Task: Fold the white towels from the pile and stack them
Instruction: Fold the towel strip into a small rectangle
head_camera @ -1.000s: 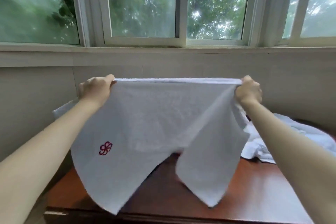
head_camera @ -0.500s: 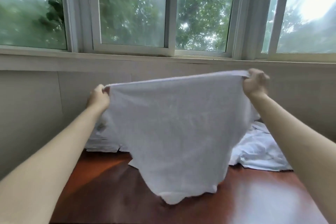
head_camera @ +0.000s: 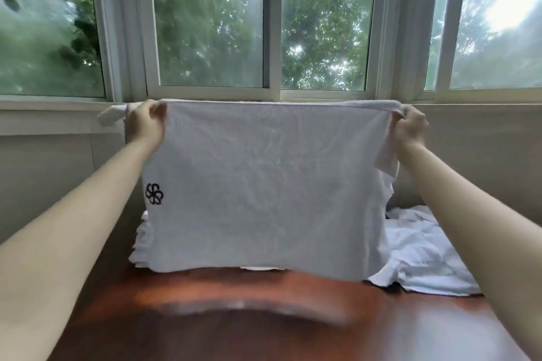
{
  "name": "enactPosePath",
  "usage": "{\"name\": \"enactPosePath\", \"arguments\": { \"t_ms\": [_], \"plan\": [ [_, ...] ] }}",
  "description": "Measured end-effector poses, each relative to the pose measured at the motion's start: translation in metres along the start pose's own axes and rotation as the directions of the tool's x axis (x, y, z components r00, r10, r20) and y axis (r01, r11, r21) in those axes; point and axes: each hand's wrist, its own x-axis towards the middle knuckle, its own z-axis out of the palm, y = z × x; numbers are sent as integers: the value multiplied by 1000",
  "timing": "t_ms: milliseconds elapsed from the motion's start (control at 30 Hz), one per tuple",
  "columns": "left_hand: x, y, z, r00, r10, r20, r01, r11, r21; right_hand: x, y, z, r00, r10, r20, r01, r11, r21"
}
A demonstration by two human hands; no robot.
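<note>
A white towel [head_camera: 269, 184] with a dark flower emblem near its left edge hangs stretched in front of me above the table. My left hand [head_camera: 146, 123] pinches its top left corner and my right hand [head_camera: 409, 129] pinches its top right corner, both at windowsill height. Behind the towel's lower left edge a stack of folded white towels [head_camera: 142, 246] shows, mostly hidden. A crumpled pile of white towels [head_camera: 422, 258] lies on the table at the right.
The brown wooden table [head_camera: 264, 322] spreads below the hanging towel. A wall and a windowsill [head_camera: 52, 105] with large windows stand right behind it.
The towel has been straightened: its top edge is now level and taut, it hangs as a flat rectangle with the emblem visible, and both hands are higher.
</note>
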Motion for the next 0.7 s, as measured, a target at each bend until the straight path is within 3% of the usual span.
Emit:
{"name": "enactPosePath", "arguments": {
  "t_ms": [100, 167, 200, 233, 267, 300, 367, 400, 433, 467, 500, 533, 567, 633, 700],
  "plan": [
    [4, 5, -17, 1000, 13, -12, -14, 997, -78, -5, -14, -7, 998, 28, 53, -42, 958, 285],
    [-8, 3, -30, 992, -52, 116, 65, 992, -108, -20, -8, -20, 968, 27, 251, -142, 881, 452],
    [-16, -1, -39, 962, -78, 261, 102, 992, -79, -28, 0, -27, 907, 5, 421, -224, 852, 472],
    [-24, -7, -50, 885, -108, 454, 119, 993, 3, -36, 11, -36, 786, -14, 618, -303, 862, 406],
    [-35, -14, -61, 740, -166, 652, 109, 986, 126, -44, 24, -43, 616, 7, 788, -328, 911, 249],
    [-47, -21, -71, 533, -274, 801, 86, 959, 270, -54, 38, -48, 411, 92, 907, -288, 957, 33],
    [-78, -36, -82, 75, -531, 844, -1, 847, 532, -78, 68, -51, 42, 369, 929, -84, 927, -364],
    [-96, -44, -82, -80, -609, 789, -60, 793, 606, -92, 83, -49, -94, 468, 878, -13, 882, -471],
    [-114, -52, -79, -171, -658, 734, -112, 753, 649, -109, 96, -47, -199, 527, 827, 39, 847, -530],
    [-133, -61, -75, -215, -685, 696, -146, 727, 671, -126, 108, -43, -264, 557, 787, 62, 824, -563],
    [-150, -69, -70, -228, -697, 679, -162, 715, 680, -145, 120, -38, -289, 574, 766, 55, 809, -585],
    [-167, -78, -63, -219, -699, 680, -162, 714, 681, -163, 131, -34, -269, 589, 762, 24, 795, -606],
    [-184, -86, -56, -187, -689, 700, -153, 724, 672, -182, 140, -28, -197, 613, 765, -17, 778, -628],
    [-220, -102, -39, -61, -616, 786, -151, 784, 602, -217, 156, -13, 33, 636, 771, -25, 771, -636],
    [-257, -115, -22, 84, -511, 856, -176, 837, 517, -245, 168, 5, 278, 573, 771, 84, 785, -613]
  ]
}}
